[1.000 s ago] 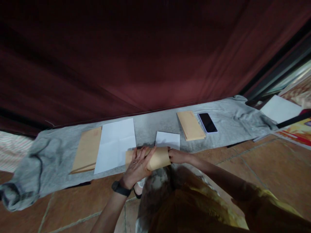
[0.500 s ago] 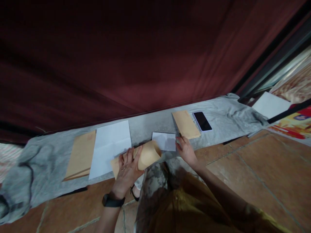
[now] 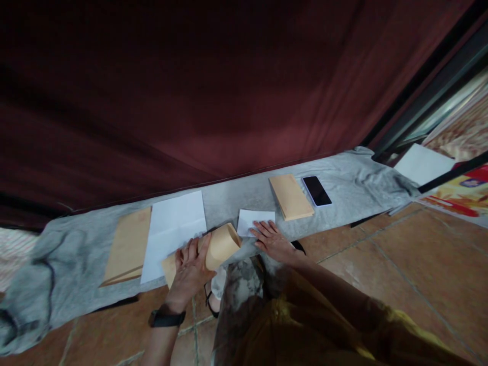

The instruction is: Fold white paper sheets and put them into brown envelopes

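Note:
My left hand (image 3: 190,272) grips a brown paper envelope (image 3: 223,245), its fingers over the top and its right end bulging open. Part of that envelope overlaps a large white sheet of paper (image 3: 173,223). Flat on a smaller folded white paper (image 3: 247,218) rests my right hand (image 3: 275,244), fingers spread and holding nothing. Just beyond the right hand lie several stacked brown envelopes (image 3: 292,195). More brown envelopes (image 3: 127,241) lie left of the white sheet.
A phone (image 3: 317,191) with a dark screen lies right of the envelopes. Grey cloth (image 3: 354,178) covers the narrow bench. Behind it hangs a dark red curtain (image 3: 229,101). At the far right are a white sheet (image 3: 424,163) and a colourful printed box (image 3: 465,195).
My right hand has moved from the folded paper's right edge onto its top and flattened out. My left hand has shifted slightly left and down with the envelope.

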